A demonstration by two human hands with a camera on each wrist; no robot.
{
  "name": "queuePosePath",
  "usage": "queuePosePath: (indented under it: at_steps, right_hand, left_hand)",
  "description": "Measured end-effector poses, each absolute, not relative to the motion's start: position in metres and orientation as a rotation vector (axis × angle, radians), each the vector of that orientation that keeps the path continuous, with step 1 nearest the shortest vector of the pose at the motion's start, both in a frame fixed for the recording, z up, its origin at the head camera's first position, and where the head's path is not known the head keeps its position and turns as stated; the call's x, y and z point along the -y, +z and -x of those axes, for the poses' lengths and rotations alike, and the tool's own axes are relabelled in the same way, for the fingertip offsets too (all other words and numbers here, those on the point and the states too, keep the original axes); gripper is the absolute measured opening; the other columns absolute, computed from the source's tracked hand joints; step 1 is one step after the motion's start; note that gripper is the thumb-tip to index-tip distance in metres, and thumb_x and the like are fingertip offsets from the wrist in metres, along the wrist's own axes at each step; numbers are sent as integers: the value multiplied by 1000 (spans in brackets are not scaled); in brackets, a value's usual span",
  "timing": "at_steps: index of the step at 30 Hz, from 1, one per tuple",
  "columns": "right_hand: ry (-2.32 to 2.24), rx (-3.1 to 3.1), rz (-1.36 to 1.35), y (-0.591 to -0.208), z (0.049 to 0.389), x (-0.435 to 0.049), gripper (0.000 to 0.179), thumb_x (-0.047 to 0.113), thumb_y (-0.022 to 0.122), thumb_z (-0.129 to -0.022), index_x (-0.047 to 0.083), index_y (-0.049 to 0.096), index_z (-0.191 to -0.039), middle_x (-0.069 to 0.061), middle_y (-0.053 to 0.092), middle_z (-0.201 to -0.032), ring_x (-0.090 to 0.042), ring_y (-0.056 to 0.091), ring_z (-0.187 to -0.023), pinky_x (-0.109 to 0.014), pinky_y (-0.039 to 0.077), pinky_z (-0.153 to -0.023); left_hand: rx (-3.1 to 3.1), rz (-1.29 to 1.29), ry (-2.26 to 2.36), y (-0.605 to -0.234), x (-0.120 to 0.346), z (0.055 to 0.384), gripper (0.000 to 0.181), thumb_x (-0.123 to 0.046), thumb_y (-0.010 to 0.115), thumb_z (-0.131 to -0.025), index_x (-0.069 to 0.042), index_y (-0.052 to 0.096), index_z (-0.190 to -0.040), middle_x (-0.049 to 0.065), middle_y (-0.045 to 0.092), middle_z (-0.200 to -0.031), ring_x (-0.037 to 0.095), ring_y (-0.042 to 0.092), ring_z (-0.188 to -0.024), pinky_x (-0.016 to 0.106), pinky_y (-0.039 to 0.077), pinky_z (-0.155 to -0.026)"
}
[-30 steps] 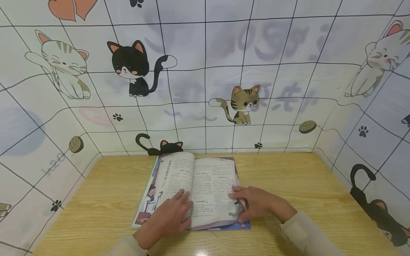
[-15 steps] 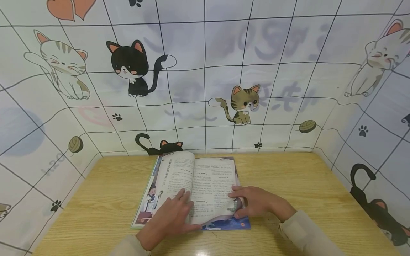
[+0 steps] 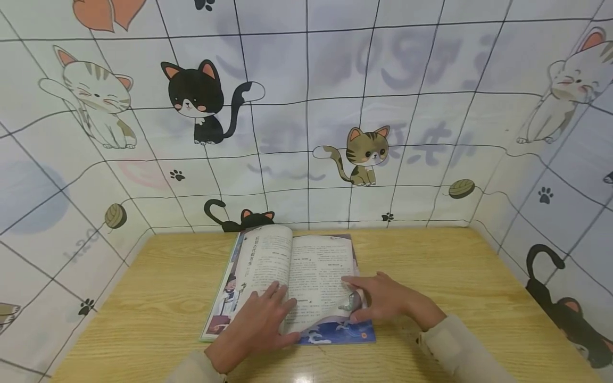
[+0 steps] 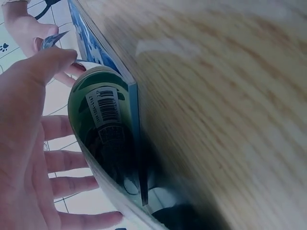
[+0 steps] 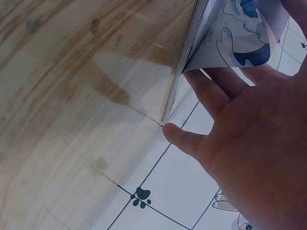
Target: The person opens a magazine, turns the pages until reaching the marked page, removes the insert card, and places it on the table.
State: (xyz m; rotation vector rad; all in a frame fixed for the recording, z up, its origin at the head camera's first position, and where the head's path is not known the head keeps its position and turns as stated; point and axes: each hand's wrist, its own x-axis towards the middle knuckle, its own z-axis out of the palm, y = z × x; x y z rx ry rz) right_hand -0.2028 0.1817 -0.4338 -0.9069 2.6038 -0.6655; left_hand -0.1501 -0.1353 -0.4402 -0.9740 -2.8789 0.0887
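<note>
An open magazine with printed text lies on the wooden table, its left side arching up. My left hand rests on the left page near the fold, fingers extended and thumb by the lower edge. At the lower right, my right hand holds the right page between thumb and fingers; its bottom corner curves up. Below it shows a blue wave picture. In the left wrist view the back cover with a barcode bends up beside my left hand. The right wrist view shows the curled page above my right hand.
The wooden table extends on both sides of the magazine. White wall sheeting with cat drawings and grid lines stands behind it and along both sides.
The right page's lower corner has lifted and curled further, showing more of the blue picture below. My left thumb has spread right along the lower edge. My right hand has shifted slightly.
</note>
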Motion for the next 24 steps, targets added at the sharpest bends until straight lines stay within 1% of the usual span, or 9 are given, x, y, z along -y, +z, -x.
queuePosePath:
  at_steps: [2,4,7,10,11,14,17,19,24]
  right_hand:
    - [-678,-2598,901,-434,203,-184,92,61,72,-80,10,43,-151,-10,52,-146,-33,48,-134,-72,16,-108]
    - [-693,-2588,900,-434,203,-185,92,62,71,-81,11,42,-152,-9,52,-147,-32,48,-134,-72,16,-109]
    - [-722,-2571,910,-436,203,-187,91,62,70,-83,12,41,-152,-9,52,-146,-29,52,-129,-67,25,-107]
    - [-740,-2562,918,-437,203,-187,90,61,69,-84,12,39,-153,-8,54,-145,-23,55,-115,-60,35,-103]
    - [-746,-2556,923,-437,203,-187,90,61,68,-85,12,37,-154,-6,58,-140,-20,56,-112,-58,37,-102]
    - [-774,-2570,935,-438,203,-187,88,61,66,-87,13,36,-154,-6,57,-141,-22,55,-120,-57,40,-103]
    - [-835,-2592,943,-436,203,-187,82,58,62,-91,14,36,-154,-7,55,-143,-28,49,-133,-59,36,-108]
    - [-890,-2615,934,-433,202,-187,73,54,58,-95,16,38,-154,-9,50,-148,-31,45,-137,-60,34,-109]
    - [-1013,-2644,903,-428,201,-186,52,40,46,-104,20,41,-152,-6,48,-150,-32,42,-139,-60,32,-110]
  left_hand:
    - [2856,990,93,-440,136,150,65,-67,56,-87,-20,63,-132,12,58,-136,34,52,-128,53,51,-86]
    - [2835,1006,97,-440,136,151,64,-65,55,-89,-22,60,-136,11,58,-136,33,53,-127,53,50,-89]
    - [2818,1050,59,-439,136,151,62,-60,55,-91,-25,54,-143,10,58,-136,32,52,-128,53,48,-94]
    - [2785,1132,17,-438,135,151,63,-53,58,-93,-28,45,-150,8,54,-142,30,49,-133,53,46,-99]
    - [2768,1166,3,-438,135,150,65,-50,60,-93,-29,41,-152,8,52,-145,29,47,-135,53,45,-101]
    - [2702,1246,-11,-437,133,150,73,-45,65,-92,-34,31,-156,6,43,-154,26,40,-141,51,43,-104]
    - [2640,1288,-5,-435,131,149,84,-39,71,-90,-39,22,-158,4,31,-161,24,33,-146,50,41,-107]
    - [2593,1304,22,-434,130,149,90,-36,74,-88,-40,18,-158,3,24,-164,24,28,-148,50,39,-109]
    - [2496,1350,118,-434,129,149,96,-35,79,-83,-37,21,-159,1,14,-167,23,13,-152,52,29,-115]
